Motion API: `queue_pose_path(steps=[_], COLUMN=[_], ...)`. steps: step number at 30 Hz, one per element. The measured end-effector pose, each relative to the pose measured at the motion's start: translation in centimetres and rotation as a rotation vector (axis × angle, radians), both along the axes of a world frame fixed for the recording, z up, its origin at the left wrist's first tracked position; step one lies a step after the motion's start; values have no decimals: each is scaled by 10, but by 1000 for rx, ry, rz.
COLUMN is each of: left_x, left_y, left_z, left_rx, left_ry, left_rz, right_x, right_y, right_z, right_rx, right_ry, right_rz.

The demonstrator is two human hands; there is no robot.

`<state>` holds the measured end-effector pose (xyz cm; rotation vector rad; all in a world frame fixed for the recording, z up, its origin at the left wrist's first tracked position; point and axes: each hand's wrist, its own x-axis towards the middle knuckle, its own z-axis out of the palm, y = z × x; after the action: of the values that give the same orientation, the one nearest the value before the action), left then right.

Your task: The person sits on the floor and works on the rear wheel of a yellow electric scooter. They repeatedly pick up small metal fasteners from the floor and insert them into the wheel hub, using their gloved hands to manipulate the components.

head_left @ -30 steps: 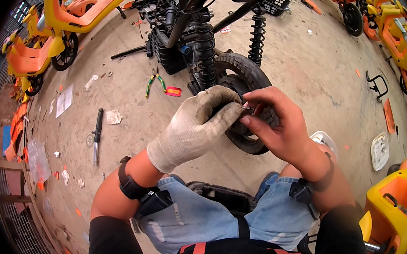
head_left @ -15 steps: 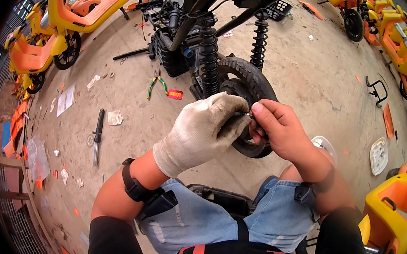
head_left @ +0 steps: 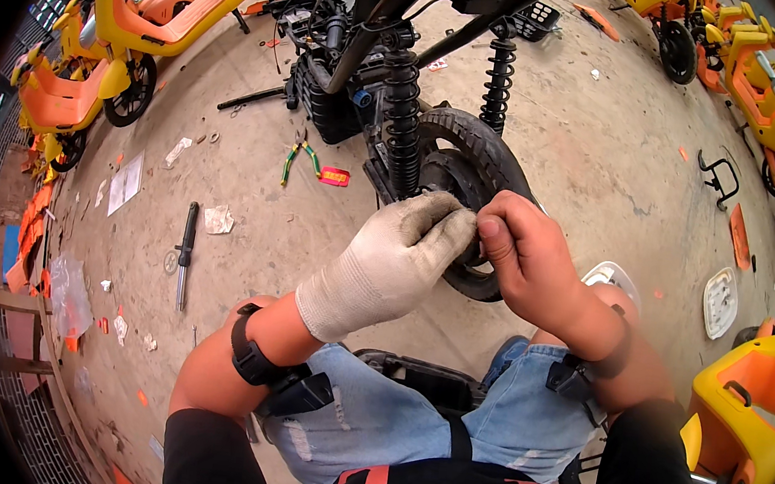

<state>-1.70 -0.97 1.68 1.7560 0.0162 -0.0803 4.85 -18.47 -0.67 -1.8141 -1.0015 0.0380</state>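
In front of the rear wheel (head_left: pixel 480 153) of a stripped scooter frame, my two hands meet at the fingertips. My left hand (head_left: pixel 395 260), in an off-white knitted glove with dirty fingertips, is closed in a pinch. Bare, my right hand (head_left: pixel 526 255) has its thumb pressed against its curled fingers. Whatever sits between the fingertips is too small and hidden to make out. Behind them rise a black coil shock absorber (head_left: pixel 402 125) and a second shock absorber (head_left: pixel 498 79) farther right.
Green-handled pliers (head_left: pixel 299 159) and a red-and-yellow packet (head_left: pixel 335 177) lie on the floor left of the wheel. Farther left is a fork-like metal tube (head_left: pixel 186 257). A yellow scooter body (head_left: pixel 752 413) stands close on my right. A white plastic tray (head_left: pixel 720 302) lies nearby.
My left hand has rolled over, its fingers closing more together. My right fingers have curled in tighter, and the small metal piece seen earlier between the fingertips is now hidden.
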Motion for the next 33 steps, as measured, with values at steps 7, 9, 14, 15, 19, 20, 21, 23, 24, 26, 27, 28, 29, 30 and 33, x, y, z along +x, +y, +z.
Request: queue_pose_path(steps=[7, 9, 14, 15, 19, 20, 21, 23, 24, 26, 27, 28, 29, 30, 33], left_x=[-4, 0, 7, 7, 6, 6, 7, 8, 8, 8, 8, 8, 8, 9, 11], left_y=[3, 6, 8, 8, 6, 7, 7, 9, 9, 9, 8, 8, 8, 9, 9], left_z=[12, 2, 0, 1, 0, 0, 1, 5, 4, 4, 4, 3, 2, 0, -6], left_rx=[-266, -136, 162, 175, 189, 185, 207, 251, 238, 212, 214, 215, 216, 228, 245], left_ry=[293, 159, -89, -98, -116, -119, -130, -153, -112, -32, -42, -52, -60, -114, -232], left_rz=[11, 8, 3, -1, -9, -7, -18, -38, -46, -66, -64, -61, -57, -52, -35], right_x=[6, 6, 7, 8, 12, 13, 12, 10, 9, 7, 7, 7, 7, 7, 7], right_y=[3, 3, 1, 1, -2, -2, -3, -2, -1, 0, -1, -1, -1, -1, -1], right_z=[0, 1, -1, -1, -4, -4, -4, -2, -1, 0, 1, 1, 1, 1, 0], right_rx=[78, 72, 76, 76, 79, 84, 61, 13, 16, 25, 27, 29, 30, 43, 76], right_ry=[-261, -136, 501, 539, 645, 657, 617, 537, 527, 506, 495, 485, 476, 451, 361], right_rz=[34, 22, 19, 27, 55, 62, 46, 17, 13, 3, -3, -8, -11, -8, -4])
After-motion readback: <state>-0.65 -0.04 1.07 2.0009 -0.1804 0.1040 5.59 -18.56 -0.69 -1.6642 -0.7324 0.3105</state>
